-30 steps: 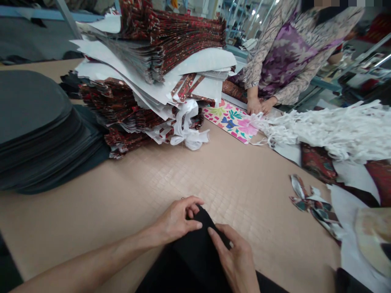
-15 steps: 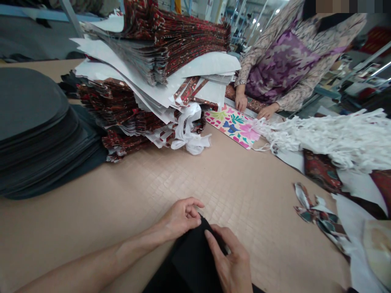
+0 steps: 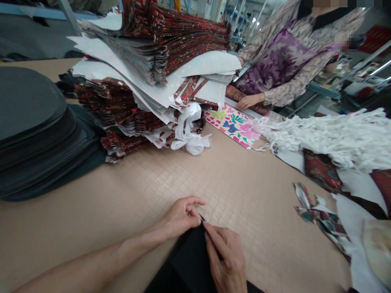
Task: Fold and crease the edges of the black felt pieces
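**Black fabric (image 3: 186, 264), tip held in both hands**

The black fabric is at 6 o'clock in the view, at the near side of the bench (image 3: 269, 228). Its narrow tip points to 12 o'clock; the visible long axis runs roughly 6 to 12. The left hand (image 3: 181, 219) has its grip clamped on the tip from 9 o'clock; the right hand (image 3: 227, 254), grip clamped on the edge, from 4 o'clock. The frame cuts off the lower portion. Fingers partly cover the edge, which appears folded. A stack of dark panels (image 3: 39, 142) stands at 9 o'clock.
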`<state>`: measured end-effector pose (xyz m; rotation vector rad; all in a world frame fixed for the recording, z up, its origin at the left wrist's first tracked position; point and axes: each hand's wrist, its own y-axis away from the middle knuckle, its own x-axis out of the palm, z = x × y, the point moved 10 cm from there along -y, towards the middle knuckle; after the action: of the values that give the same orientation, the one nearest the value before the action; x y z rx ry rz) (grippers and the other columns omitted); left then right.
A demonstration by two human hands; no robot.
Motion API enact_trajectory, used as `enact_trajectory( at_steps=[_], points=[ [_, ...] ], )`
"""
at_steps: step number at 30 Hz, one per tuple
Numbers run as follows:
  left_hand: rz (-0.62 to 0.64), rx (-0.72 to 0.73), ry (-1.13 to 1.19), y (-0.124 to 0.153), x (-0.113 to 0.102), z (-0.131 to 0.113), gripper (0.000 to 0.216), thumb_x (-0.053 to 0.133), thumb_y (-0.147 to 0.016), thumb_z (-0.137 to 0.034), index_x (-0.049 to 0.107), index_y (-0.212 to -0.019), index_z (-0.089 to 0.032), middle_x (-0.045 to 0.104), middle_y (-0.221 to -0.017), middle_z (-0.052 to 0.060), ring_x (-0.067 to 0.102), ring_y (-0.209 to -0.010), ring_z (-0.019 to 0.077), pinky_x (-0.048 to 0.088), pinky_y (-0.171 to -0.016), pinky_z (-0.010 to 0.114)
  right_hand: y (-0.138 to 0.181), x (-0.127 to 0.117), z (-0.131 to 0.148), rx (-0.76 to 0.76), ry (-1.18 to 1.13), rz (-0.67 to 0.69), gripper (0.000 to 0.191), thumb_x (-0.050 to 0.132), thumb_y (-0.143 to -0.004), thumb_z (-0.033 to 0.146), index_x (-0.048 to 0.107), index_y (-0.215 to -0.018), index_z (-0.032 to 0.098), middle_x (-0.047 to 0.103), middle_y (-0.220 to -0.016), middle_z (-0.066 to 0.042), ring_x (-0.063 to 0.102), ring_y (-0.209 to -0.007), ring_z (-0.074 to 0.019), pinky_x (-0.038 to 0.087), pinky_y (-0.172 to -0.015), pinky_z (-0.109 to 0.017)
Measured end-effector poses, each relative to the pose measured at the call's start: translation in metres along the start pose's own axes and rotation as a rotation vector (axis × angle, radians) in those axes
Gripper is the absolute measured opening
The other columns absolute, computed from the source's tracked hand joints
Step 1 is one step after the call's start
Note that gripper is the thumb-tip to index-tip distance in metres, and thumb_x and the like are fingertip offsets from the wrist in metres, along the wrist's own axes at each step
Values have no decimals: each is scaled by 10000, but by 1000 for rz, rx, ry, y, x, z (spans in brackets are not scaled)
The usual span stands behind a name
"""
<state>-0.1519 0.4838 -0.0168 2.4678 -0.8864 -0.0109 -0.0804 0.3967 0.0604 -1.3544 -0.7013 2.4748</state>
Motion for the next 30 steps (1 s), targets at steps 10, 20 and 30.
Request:
enact_trajectory(
  at_steps=[10,20,30],
  points=[
    [35,-1,-70,-4,0,0,507,608,-587,-261,532,-1048,-65,525,-553,-46,423,-467,86,319,-464,193,-5,1,13,-73,124,-27,293,440,-857,45,543,-1119,126,597,-781,-47,507,-656,-117,348,-652,-300],
    [-49,156,-325,-1,-1,-7,314,516,-687,-117,576,-995,-132,532,-617,-37,464,-548,95,343,-536,199,49,-44,-15,8,86,20,223,554,-818,107,568,-1033,161,647,-824,-29,600,-693,-120,424,-664,-271],
    [-87,719,-1273,27,39,-39,174,396,-817,-71,540,-872,-152,558,-789,57,500,-780,200,416,-751,338,78,-61,-16,-14,137,68,250,512,-817,53,585,-1036,149,616,-847,-63,590,-747,-140,450,-662,-297]
  ],
)
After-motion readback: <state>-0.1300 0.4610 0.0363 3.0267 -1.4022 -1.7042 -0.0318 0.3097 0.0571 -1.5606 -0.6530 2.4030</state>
